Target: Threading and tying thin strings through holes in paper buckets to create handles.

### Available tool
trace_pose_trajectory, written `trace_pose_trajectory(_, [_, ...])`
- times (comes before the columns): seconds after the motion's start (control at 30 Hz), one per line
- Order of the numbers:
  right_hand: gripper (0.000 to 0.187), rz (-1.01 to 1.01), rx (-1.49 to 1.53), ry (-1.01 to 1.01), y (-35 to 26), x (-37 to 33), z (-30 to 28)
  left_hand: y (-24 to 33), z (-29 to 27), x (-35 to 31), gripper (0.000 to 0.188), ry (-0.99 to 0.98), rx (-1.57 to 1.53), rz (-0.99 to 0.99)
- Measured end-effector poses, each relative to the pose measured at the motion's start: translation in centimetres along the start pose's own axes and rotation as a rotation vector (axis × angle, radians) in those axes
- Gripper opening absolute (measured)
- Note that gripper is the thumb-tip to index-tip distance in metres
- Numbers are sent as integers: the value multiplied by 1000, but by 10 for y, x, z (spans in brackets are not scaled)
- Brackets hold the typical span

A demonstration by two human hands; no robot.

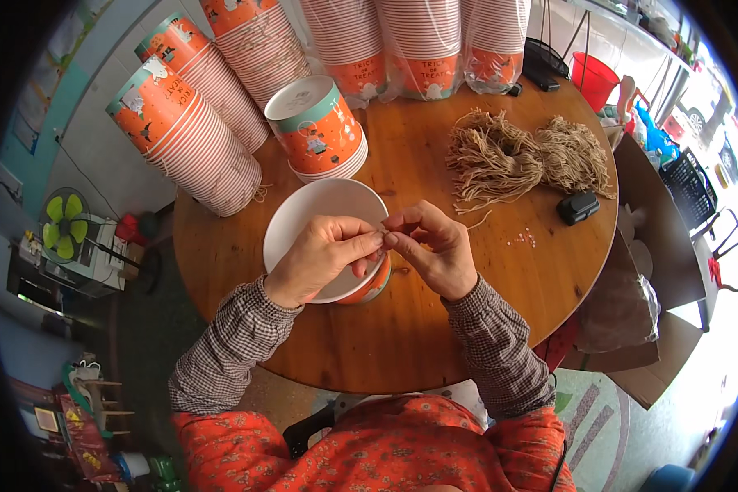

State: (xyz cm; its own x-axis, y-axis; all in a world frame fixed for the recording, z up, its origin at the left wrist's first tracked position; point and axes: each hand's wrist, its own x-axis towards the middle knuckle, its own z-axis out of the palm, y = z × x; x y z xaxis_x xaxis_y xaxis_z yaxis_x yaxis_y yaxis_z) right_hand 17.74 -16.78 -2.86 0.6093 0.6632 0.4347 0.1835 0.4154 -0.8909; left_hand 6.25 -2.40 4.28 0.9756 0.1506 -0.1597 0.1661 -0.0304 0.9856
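A white-lined paper bucket (280, 223) with an orange printed outside stands upright on the table in front of me, its mouth facing up. Over its right rim, my left hand (328, 250) and my right hand (435, 250) meet with thumbs and forefingers pinched together. What lies between the fingertips is too small and covered to make out. Beyond the bucket, a short upside-down stack of similar buckets (316, 139) shows a teal-and-orange print. To the right lies a bundle of tan twine (500, 160), tied near its middle, with loose ends spread out.
Tall nested bucket stacks (193, 148) lean at the back left; plastic-wrapped stacks (426, 49) stand at the back. A small black case (578, 208) and tiny pale bits (521, 239) lie on the round wooden table (500, 295). Cardboard boxes (631, 328) sit beyond its right edge.
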Motion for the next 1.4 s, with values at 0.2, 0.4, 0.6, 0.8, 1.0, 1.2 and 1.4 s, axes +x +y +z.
trace_pose_trajectory(0.2, [9, -31, -47, -57, 1, 0, -5, -2, -3, 1, 17, -24, 140, 55])
trace_pose_trajectory(0.4, [8, 114, 134, 65, -12, -1, -2, 1, -2, -1, 15, -2, 172, 10])
trace_pose_trajectory(0.6, [6, -9, 6, 191, -5, -1, -5, 2, -5, -2, 13, 23, 138, 3])
trace_pose_trajectory(0.8, [8, -300, -352, 42, -18, 2, -9, 5, -11, -2, 19, 39, -227, -31])
trace_pose_trajectory(1.0, [10, -249, -236, -173, -20, -1, -7, 4, 5, -1, 18, 91, -298, -3])
trace_pose_trajectory(1.2, [6, -165, -30, -79, -10, -1, -4, 3, 6, -4, 20, -19, -96, 42])
trace_pose_trajectory(1.4, [4, -11, 139, 3, -4, -4, 1, -4, 6, 0, 19, -13, 23, 37])
